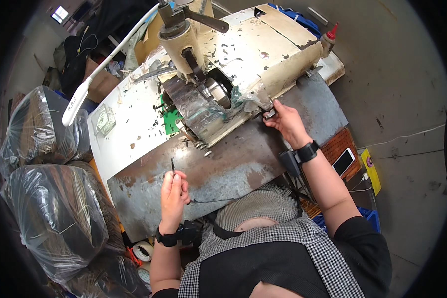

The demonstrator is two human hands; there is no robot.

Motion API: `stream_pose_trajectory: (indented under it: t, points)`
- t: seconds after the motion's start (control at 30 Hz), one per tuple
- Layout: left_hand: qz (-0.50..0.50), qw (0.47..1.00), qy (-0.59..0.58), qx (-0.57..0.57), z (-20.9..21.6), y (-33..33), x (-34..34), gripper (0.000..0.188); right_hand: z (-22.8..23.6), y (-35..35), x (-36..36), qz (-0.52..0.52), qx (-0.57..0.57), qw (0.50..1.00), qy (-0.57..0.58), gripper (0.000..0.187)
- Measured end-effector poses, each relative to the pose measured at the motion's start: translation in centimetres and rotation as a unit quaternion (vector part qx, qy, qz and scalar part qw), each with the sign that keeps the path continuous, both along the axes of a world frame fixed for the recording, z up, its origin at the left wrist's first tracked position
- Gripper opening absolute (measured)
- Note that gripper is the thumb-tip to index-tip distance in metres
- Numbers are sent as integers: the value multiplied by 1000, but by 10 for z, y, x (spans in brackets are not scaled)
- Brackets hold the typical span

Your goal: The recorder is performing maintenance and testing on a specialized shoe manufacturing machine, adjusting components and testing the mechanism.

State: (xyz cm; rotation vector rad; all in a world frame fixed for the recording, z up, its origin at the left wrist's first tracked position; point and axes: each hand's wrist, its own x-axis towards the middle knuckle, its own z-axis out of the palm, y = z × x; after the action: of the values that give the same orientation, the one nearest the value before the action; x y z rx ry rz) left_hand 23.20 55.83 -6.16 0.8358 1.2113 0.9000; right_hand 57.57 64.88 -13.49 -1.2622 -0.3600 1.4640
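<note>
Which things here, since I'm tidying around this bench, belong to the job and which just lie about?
Likely in the job:
thin dark tool, in left hand
machine, touched by right hand

Apparently lying about:
phone
tape roll
plastic-wrapped bundles

Bright white tabletop [116, 156], glare on metal plate [223, 174], dim upper left, black fisheye rim

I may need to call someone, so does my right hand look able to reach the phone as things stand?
Probably yes: the phone lies uncovered, right of your right forearm, though your right hand would first have to leave the metal part it seems to hold.
</note>
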Motion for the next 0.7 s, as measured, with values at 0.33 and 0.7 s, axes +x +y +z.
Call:
stream_pose_trajectory:
  t: [0.33,0.7]
  points:
    - [13,1000,12,-17,-2,-10,-19,18,25,-16,-17,58,176,763,-619,32]
    - [5,1000,23,-3,-3,-13,-15,19,10,0,30,116,-21,974,-192,35]
